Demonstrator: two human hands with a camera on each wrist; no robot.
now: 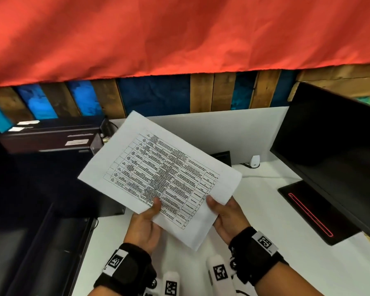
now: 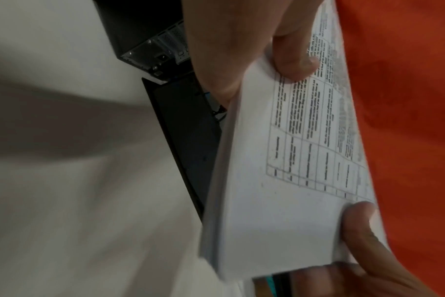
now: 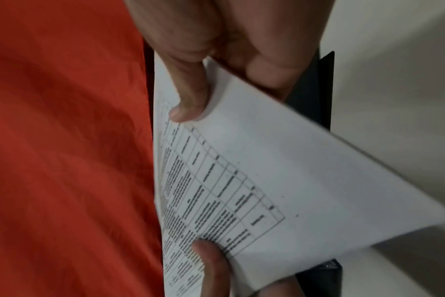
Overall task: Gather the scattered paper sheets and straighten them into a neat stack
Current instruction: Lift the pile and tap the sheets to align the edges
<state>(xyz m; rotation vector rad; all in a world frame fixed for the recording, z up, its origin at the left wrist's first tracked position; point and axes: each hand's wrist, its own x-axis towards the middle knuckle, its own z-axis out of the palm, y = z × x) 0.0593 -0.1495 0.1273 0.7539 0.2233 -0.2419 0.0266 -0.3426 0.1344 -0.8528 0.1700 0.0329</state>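
— Where are the papers (image 1: 158, 174) right now?

— Off the counter (image 1: 265, 210), held up in the air in front of the person. Both hands have them by the near edge: the left hand (image 1: 144, 225) with its thumb pressed on top of the printed table and fingers curled underneath, the right hand (image 1: 226, 216) pinching the near right part of the same edge the same way. Each grip is closed on the sheets, not loose.

— Which way do they run from the grips?

— Up and away. The long axis slants from near right to far left, so most of the sheet area hangs out beyond both thumbs, toward the red cloth (image 1: 179, 35). The bundle sits skewed to the counter's edge rather than square to it.

— Are the edges lined up?

— The left wrist view shows a thickish edge that looks fairly even, though it is blurred.

— So what does the next move turn on?

— I'd judge turning the bundle so one edge faces down at the counter just below the hands, then tapping it. Neither hand is nearer; they share that near edge.
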